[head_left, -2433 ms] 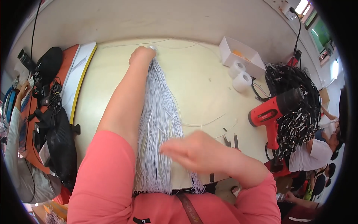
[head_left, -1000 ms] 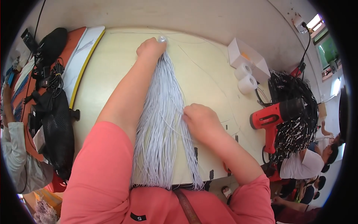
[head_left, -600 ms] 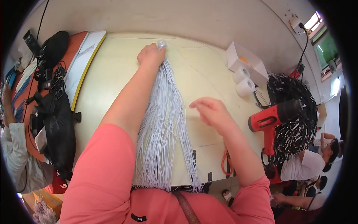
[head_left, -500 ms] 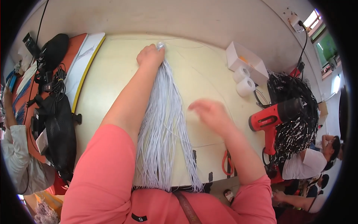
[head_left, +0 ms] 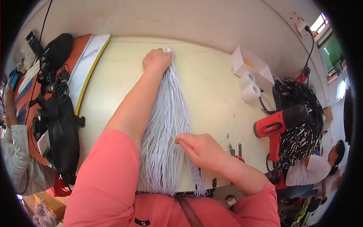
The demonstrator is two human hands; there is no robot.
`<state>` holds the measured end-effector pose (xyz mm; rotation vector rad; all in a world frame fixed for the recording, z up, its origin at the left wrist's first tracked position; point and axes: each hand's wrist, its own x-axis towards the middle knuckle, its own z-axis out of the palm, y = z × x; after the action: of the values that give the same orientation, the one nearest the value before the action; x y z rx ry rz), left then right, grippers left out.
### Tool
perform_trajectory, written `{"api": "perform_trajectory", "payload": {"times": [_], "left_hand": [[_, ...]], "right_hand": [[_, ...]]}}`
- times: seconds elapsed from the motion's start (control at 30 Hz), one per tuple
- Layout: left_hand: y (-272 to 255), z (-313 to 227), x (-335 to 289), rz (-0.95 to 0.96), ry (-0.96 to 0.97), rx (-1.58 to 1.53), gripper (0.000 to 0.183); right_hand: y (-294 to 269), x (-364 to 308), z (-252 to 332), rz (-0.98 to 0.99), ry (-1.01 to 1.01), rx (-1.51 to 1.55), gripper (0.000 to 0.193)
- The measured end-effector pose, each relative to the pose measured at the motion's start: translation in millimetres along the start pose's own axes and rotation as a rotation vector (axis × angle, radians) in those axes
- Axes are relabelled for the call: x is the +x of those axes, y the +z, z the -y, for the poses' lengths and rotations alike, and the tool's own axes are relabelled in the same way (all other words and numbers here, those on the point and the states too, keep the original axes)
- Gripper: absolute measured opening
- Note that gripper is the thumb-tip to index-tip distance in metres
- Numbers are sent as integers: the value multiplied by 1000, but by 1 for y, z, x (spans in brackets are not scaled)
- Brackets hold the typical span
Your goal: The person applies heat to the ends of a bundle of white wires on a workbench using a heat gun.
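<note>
A long bundle of thin white wires (head_left: pixel 160 125) lies fanned out on the pale tabletop, its far end gathered in a clear, shiny wrap (head_left: pixel 169 51). My left hand (head_left: pixel 157 60) is closed round the bundle just below that wrap. Over the right side of the strands, my right hand (head_left: pixel 200 151) has its thumb and fingers pinched together; a thin strand seems to pass through them, its end showing beyond the hand. Red-handled pliers (head_left: pixel 232 147) lie partly hidden behind my right forearm.
At right are a red heat gun (head_left: pixel 270 126), a heap of black wires (head_left: pixel 295 94), two white rolls (head_left: pixel 251 93) and a white box (head_left: pixel 264 73). A board with a yellow edge (head_left: pixel 90 75) and black bags (head_left: pixel 62 132) lie left. A wall (head_left: pixel 181 19) borders the far side.
My right hand has moved down and left onto the strands, its fingers now pinched. The bundle's gathered end sits slightly lower and farther right, with my left hand still on it.
</note>
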<state>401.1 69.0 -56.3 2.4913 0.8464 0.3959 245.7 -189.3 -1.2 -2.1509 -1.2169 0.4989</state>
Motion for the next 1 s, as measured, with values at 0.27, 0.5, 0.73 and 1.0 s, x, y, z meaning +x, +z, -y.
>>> {"api": "perform_trajectory", "payload": {"times": [0.27,0.5,0.73,1.0], "left_hand": [[0,-3,1,28,22,-30,51],[-6,-4,-4,62,-1,6,52],[-5,-6,-4,65,23,-1,49],[-1,-12,-1,60,8,-78,48]], "right_hand": [[-32,-3,-13,-320,87,101,16],[-53,-4,-18,-367,187,193,16],[17,-20,0,-236,-61,112,14],[-3,-68,49,236,-138,57,26]]}}
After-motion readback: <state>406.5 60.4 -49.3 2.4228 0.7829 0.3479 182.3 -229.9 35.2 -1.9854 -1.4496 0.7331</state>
